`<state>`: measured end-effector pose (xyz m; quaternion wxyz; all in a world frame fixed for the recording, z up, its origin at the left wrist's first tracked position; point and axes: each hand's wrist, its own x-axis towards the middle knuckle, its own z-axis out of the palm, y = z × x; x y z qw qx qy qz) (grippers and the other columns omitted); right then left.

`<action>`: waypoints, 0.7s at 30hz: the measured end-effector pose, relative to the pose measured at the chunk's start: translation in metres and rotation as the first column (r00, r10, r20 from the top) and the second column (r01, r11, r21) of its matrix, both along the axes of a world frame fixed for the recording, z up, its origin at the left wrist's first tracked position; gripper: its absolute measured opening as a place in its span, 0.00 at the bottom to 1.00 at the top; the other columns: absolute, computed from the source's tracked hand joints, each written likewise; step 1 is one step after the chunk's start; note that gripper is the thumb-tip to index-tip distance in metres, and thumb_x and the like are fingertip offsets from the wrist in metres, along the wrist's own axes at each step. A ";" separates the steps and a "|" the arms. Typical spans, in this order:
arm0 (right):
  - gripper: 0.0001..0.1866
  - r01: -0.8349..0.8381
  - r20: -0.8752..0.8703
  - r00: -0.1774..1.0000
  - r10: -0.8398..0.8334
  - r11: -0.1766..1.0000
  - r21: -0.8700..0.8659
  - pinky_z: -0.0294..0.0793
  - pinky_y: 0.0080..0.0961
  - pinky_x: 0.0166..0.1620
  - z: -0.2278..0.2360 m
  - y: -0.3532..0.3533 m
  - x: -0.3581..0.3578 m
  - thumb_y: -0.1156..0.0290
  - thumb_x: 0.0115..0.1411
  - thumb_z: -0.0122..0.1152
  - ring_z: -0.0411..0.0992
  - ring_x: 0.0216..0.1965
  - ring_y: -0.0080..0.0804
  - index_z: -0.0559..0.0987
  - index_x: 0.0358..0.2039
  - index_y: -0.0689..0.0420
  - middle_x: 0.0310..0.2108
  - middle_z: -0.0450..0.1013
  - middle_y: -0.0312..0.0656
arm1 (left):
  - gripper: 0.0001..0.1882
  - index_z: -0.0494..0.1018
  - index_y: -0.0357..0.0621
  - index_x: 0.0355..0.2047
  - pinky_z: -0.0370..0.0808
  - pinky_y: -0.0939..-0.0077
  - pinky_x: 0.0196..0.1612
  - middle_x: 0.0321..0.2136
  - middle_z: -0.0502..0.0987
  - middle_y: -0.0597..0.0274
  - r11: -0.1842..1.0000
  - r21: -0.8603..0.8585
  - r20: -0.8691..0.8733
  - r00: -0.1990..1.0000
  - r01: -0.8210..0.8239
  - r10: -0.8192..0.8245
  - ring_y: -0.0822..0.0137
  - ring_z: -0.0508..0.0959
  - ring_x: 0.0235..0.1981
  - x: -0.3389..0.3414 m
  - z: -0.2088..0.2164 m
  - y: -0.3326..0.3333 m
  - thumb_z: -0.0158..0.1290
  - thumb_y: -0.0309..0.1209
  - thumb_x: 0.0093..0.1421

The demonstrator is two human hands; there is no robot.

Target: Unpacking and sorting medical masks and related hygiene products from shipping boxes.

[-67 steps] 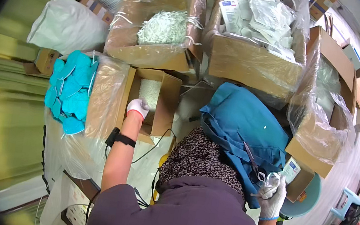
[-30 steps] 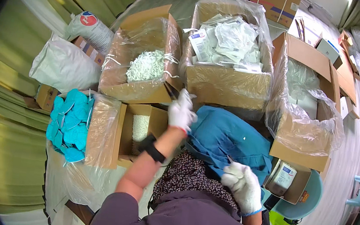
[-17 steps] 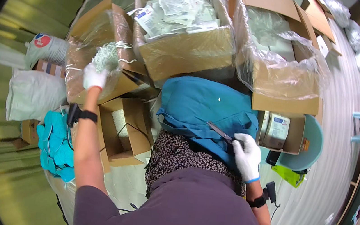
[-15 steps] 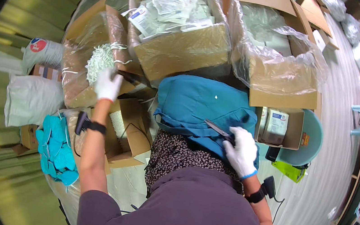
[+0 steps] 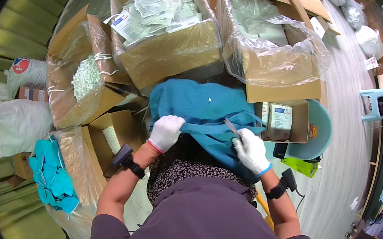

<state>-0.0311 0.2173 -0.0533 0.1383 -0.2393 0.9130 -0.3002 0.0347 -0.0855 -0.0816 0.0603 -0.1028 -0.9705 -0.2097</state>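
Across my lap lies a teal cloth point(image 5: 203, 102) with a strap-like band along its near edge. My left hand point(image 5: 166, 132), in a white glove with a red cuff edge, closes on that near edge at the left. On the cloth's right side, my right hand point(image 5: 251, 151), gloved in white with a blue cuff edge, grips a pair of scissors point(image 5: 231, 127). The blades point away and to the left, over the band. The fingers of the right glove hide most of the handles.
White cords point(image 5: 87, 76) fill a plastic-lined carton at the left, with teal moulded cups point(image 5: 52, 174) nearer me. Two larger lined cartons hold white packets point(image 5: 157, 13) and clear plastic point(image 5: 256, 17). At right, a small box point(image 5: 300, 122) of packs sits by a blue basin point(image 5: 321, 132).
My left hand has come from the cord carton at the left to the near edge of the teal cloth and gripped it. The scissors stay in my right hand. The view has shifted.
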 end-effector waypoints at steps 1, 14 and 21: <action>0.09 0.000 0.181 0.983 0.005 1.000 -0.031 0.73 0.35 0.34 0.009 0.008 -0.003 0.65 0.61 0.58 0.74 0.30 0.43 0.74 0.36 0.57 0.29 0.73 0.41 | 0.08 0.71 0.46 0.31 0.72 0.65 0.32 0.24 0.71 0.59 0.998 0.013 -0.138 0.989 0.055 -0.053 0.56 0.75 0.27 -0.005 0.009 -0.001 0.54 0.24 0.48; 0.15 -0.138 0.821 0.185 0.540 0.841 -0.522 0.69 0.23 0.39 0.060 0.007 0.020 0.62 0.65 0.58 0.67 0.33 0.22 0.76 0.37 0.64 0.28 0.72 0.36 | 0.03 0.69 0.48 0.27 0.75 0.59 0.25 0.23 0.75 0.57 0.914 -0.176 0.519 0.824 0.366 -0.230 0.54 0.79 0.24 0.059 0.097 -0.016 0.52 0.27 0.53; 0.14 -0.088 0.422 0.882 0.210 0.953 -0.289 0.73 0.30 0.39 0.062 0.005 0.006 0.67 0.55 0.67 0.73 0.34 0.35 0.76 0.40 0.57 0.34 0.73 0.44 | 0.25 0.68 0.36 0.53 0.76 0.61 0.44 0.35 0.80 0.52 0.860 0.421 0.886 0.335 -0.288 -0.322 0.53 0.81 0.38 0.114 0.032 -0.028 0.52 0.43 0.63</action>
